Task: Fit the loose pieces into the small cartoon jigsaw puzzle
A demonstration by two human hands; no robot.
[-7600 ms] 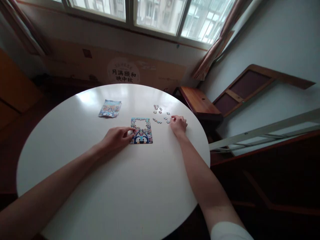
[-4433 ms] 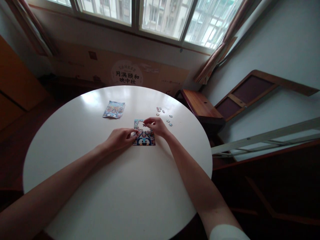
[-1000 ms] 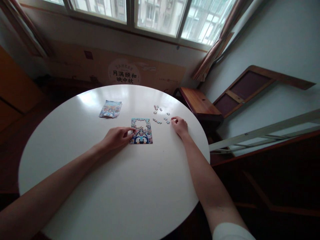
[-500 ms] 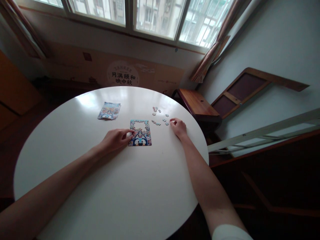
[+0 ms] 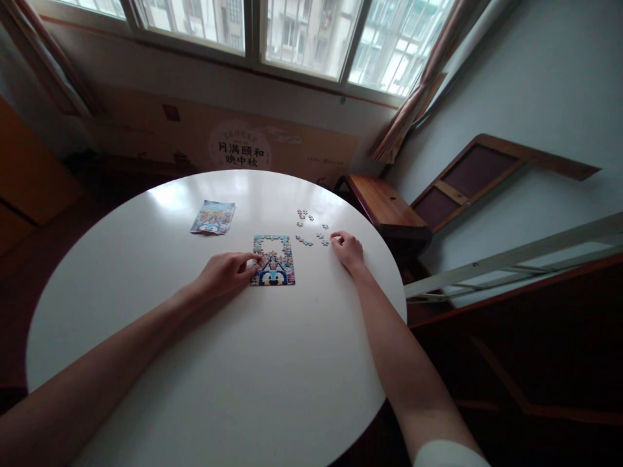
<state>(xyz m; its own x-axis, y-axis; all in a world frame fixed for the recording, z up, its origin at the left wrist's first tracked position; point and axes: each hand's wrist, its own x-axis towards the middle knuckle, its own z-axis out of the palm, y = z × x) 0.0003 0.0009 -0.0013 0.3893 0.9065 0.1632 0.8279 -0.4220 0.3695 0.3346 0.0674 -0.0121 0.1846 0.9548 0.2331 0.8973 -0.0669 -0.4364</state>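
Observation:
A partly filled jigsaw puzzle [image 5: 276, 277] lies on the white round table [image 5: 233, 370], with a blue cartoon face along its near side and a pale gap towards its far side. My left hand [image 5: 226, 271] is closed at the puzzle's left edge, thumb and forefinger drawn together on it; whether a loose piece sits between them is hidden. Several loose puzzle pieces [image 5: 304, 240] are scattered to the right of the puzzle. Beside the rightmost ones rests my right hand [image 5: 347, 249], its fingers curled in, and I cannot make out anything inside them.
A crumpled printed sheet or packet [image 5: 213, 216] with a similar picture lies at the back left of the table. Past the table's right edge stands a wooden stool or bench [image 5: 384, 204]. Windows [image 5: 306, 39] and a printed cardboard panel [image 5: 185, 139] are behind.
Both hands keep practically the same places and poses. The view has tipped very slightly, and the puzzle and pieces look unmoved.

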